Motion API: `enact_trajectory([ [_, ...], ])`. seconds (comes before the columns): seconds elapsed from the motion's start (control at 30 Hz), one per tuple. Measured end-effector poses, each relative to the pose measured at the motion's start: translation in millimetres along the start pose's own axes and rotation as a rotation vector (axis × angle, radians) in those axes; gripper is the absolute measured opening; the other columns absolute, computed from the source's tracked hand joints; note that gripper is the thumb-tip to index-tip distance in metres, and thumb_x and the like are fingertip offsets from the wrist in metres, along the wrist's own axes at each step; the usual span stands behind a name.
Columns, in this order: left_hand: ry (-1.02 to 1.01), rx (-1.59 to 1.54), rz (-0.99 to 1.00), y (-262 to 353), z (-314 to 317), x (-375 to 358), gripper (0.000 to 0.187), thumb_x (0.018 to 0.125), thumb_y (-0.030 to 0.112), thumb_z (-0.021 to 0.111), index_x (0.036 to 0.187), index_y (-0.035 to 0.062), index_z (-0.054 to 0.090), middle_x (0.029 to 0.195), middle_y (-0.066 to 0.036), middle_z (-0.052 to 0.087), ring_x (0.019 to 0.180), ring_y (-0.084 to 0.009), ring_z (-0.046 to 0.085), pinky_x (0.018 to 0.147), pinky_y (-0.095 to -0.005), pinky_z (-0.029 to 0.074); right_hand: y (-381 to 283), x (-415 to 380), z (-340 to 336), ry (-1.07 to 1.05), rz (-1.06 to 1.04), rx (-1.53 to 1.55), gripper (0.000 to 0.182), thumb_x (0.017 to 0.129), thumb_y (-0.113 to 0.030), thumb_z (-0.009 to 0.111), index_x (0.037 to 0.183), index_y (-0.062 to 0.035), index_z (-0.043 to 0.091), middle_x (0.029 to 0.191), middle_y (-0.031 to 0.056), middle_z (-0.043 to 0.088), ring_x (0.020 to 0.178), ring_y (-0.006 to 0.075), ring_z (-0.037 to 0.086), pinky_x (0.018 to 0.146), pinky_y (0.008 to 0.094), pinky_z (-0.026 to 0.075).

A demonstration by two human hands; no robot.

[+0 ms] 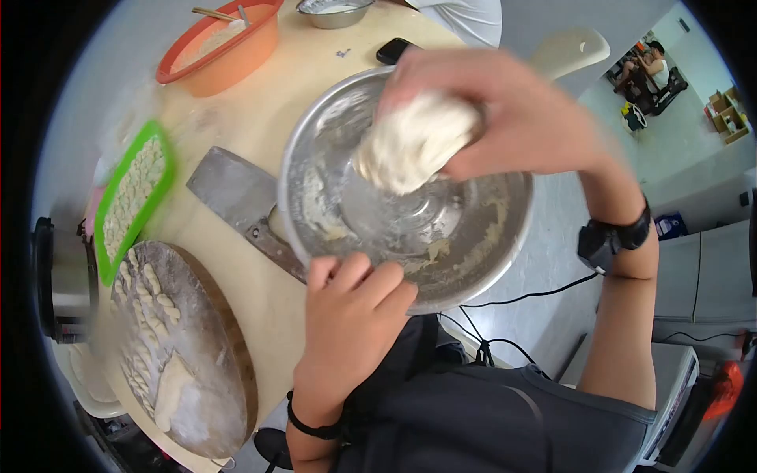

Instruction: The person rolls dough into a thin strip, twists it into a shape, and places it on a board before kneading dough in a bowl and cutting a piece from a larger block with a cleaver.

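My right hand point(505, 110) is wrapped round a lump of pale dough point(418, 142), held above a large metal bowl point(505, 260). Motion blurs both the hand and the dough. My left hand point(355, 307) grips the near rim of the bowl with its fingers curled over the edge. Dough smears and flour cling to the bowl's inner wall. A cleaver point(236, 193) lies on the table at the bowl's left, its handle end partly hidden by the bowl.
A round wooden board point(225, 331) carries small dough pieces and flour. Beyond it stands a green tray point(160, 185) of more pieces. An orange basin point(236, 71), a small metal bowl point(339, 16) and a phone point(392, 51) are farther back. A person point(654, 71) sits in the distance.
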State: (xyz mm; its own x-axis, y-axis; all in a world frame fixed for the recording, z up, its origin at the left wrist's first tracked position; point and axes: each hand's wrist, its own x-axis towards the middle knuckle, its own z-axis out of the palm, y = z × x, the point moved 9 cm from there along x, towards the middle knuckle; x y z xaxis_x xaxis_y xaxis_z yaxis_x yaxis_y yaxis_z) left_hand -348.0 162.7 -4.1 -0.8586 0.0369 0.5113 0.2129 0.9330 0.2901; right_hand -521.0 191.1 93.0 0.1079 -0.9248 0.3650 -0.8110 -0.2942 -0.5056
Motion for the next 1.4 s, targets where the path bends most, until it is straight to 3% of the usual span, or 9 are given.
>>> enact_trajectory([
  [0.27, -0.014, 0.013, -0.051, 2.9, 1.1, 5.1, 0.024, 0.065, 0.021, 0.079, 0.087, 0.0132, 0.074, 0.083, 0.001, 0.053, 0.083, -0.0239, 0.053, 0.083, -0.0433, 0.037, -15.8, -45.7, -31.4, 0.532, 0.244, 0.167, 0.056, 0.076, -0.005, 0.085, 0.13, -0.0035, 0.069, 0.12, 0.0137, 0.072, 0.111, 0.0285, 0.071, 0.094, 0.0441, 0.057],
  [0.47, 0.022, 0.068, -0.009, 15.0, 7.5, 0.7, 0.022, 0.068, 0.019, 0.075, 0.089, 0.0148, 0.073, 0.085, 0.003, 0.054, 0.082, -0.0204, 0.053, 0.082, -0.0417, 0.036, 19.4, -57.4, 98.1, -0.364, 0.24, -0.019, 0.042, 0.078, -0.006, 0.083, 0.118, -0.003, 0.07, 0.105, 0.0158, 0.065, 0.097, 0.0395, 0.066, 0.08, 0.0456, 0.057],
  [0.67, -0.004, 0.098, 0.008, 20.1, 5.8, 5.0, 0.017, 0.072, 0.017, 0.074, 0.088, 0.0162, 0.07, 0.091, 0.007, 0.057, 0.083, -0.0155, 0.054, 0.079, -0.0385, 0.036, -18.5, -29.1, -14.8, 0.201, 0.432, -0.056, 0.051, 0.082, -0.01, 0.084, 0.13, -0.0026, 0.07, 0.121, 0.0143, 0.076, 0.11, 0.0275, 0.075, 0.095, 0.041, 0.06],
  [0.8, 0.004, 0.092, 0.017, 20.6, 4.9, 5.3, 0.014, 0.072, 0.017, 0.073, 0.085, 0.0161, 0.068, 0.09, 0.006, 0.056, 0.083, -0.0156, 0.054, 0.079, -0.0383, 0.036, 8.0, -33.1, -8.8, 0.321, 0.381, 0.022, 0.054, 0.082, -0.027, 0.085, 0.128, -0.001, 0.072, 0.119, 0.0217, 0.075, 0.11, 0.0346, 0.073, 0.097, 0.0439, 0.056],
  [0.93, 0.024, 0.075, 0.052, 24.7, 7.7, 2.5, 0.012, 0.072, 0.017, 0.072, 0.082, 0.0161, 0.065, 0.087, 0.004, 0.053, 0.083, -0.0162, 0.054, 0.078, -0.0382, 0.036, 28.4, -61.6, 110.1, -0.552, 0.432, 0.025, 0.05, 0.088, -0.013, 0.084, 0.135, -0.0037, 0.069, 0.115, 0.0121, 0.074, 0.117, 0.0246, 0.072, 0.097, 0.0417, 0.06],
  [1.1, 0.032, 0.084, 0.039, 26.9, 8.7, -1.5, 0.015, 0.068, 0.017, 0.074, 0.081, 0.0161, 0.065, 0.088, 0.004, 0.054, 0.084, -0.0175, 0.054, 0.08, -0.0381, 0.037, 2.9, -22.0, -3.8, 0.073, 0.522, 0.013, 0.035, 0.089, -0.008, 0.083, 0.122, -0.0019, 0.074, 0.114, 0.0082, 0.075, 0.111, 0.0184, 0.073, 0.089, 0.0363, 0.062],
  [1.2, 0.011, 0.066, 0.021, 23.5, 9.2, -0.9, 0.025, 0.063, 0.018, 0.079, 0.086, 0.0151, 0.071, 0.088, 0.004, 0.056, 0.085, -0.0195, 0.055, 0.084, -0.0403, 0.037, -48.4, -33.8, -63.6, 0.498, 0.058, -0.223, 0.081, 0.081, -0.014, 0.092, 0.152, -0.0058, 0.055, 0.146, 0.0175, 0.065, 0.129, 0.0287, 0.068, 0.106, 0.0457, 0.059],
  [1.3, 0.046, 0.054, 0.016, 20.3, 5.8, -0.4, 0.018, 0.067, 0.018, 0.076, 0.082, 0.0156, 0.066, 0.089, 0.004, 0.055, 0.086, -0.0186, 0.054, 0.084, -0.0394, 0.038, -32.4, -72.7, -47.8, 0.916, -0.125, -0.327, 0.058, 0.089, -0.007, 0.083, 0.142, -0.0004, 0.059, 0.138, 0.0202, 0.066, 0.121, 0.026, 0.07, 0.1, 0.0408, 0.059],
  [1.4, 0.097, 0.056, 0.029, 21.0, 3.5, 0.8, 0.011, 0.074, 0.016, 0.07, 0.075, 0.0155, 0.059, 0.089, 0.002, 0.053, 0.086, -0.0177, 0.053, 0.082, -0.0374, 0.039, -24.8, -52.6, 40.6, 0.027, 0.087, -0.52, 0.06, 0.093, -0.009, 0.078, 0.147, -0.0002, 0.052, 0.145, 0.022, 0.059, 0.123, 0.0383, 0.065, 0.104, 0.051, 0.051],
])
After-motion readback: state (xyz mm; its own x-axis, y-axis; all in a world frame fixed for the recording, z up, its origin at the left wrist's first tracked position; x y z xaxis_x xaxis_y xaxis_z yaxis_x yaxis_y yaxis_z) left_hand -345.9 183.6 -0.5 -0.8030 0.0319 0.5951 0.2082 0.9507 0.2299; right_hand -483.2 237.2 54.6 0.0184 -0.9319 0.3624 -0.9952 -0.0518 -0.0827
